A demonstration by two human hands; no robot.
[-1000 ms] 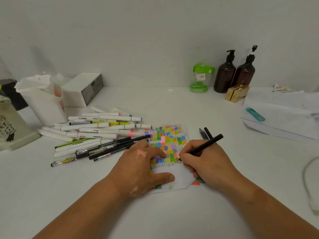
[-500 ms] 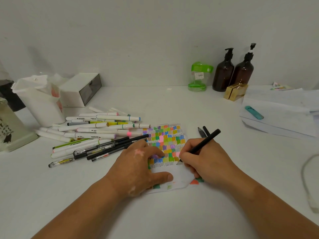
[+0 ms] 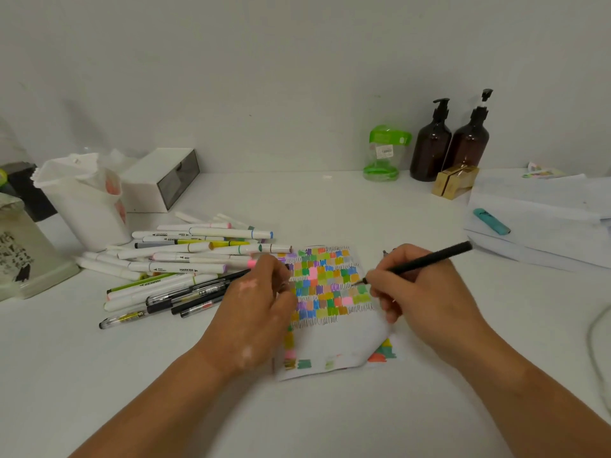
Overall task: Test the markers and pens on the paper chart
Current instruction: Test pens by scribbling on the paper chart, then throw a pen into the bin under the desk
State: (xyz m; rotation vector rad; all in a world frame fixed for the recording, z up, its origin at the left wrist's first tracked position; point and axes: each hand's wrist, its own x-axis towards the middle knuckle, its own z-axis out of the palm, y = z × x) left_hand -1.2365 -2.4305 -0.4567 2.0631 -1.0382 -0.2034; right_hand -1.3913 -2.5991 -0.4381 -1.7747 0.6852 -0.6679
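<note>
The paper chart [image 3: 334,340] lies flat on the white table, its upper part filled with coloured squares and black scribble rows, its lower right corner curled up. My right hand [image 3: 426,295] grips a slim black pen [image 3: 433,257], with the tip touching the chart's right side. My left hand [image 3: 254,309] sits at the chart's left edge, blurred, fingers loosely curled, and I see nothing held in it. A pile of white markers [image 3: 198,256] and several black gel pens [image 3: 191,297] lies left of the chart.
A white cup [image 3: 86,206], a white box [image 3: 162,180] and a pale container [image 3: 23,256] stand at the back left. A green jar [image 3: 385,153], two brown pump bottles [image 3: 433,143], a gold box [image 3: 454,181] and stacked papers [image 3: 542,233] holding a teal item [image 3: 491,221] stand right.
My left hand has come off the lower part of the chart and shifted left to its edge. My right hand and the pen have moved right across the chart.
</note>
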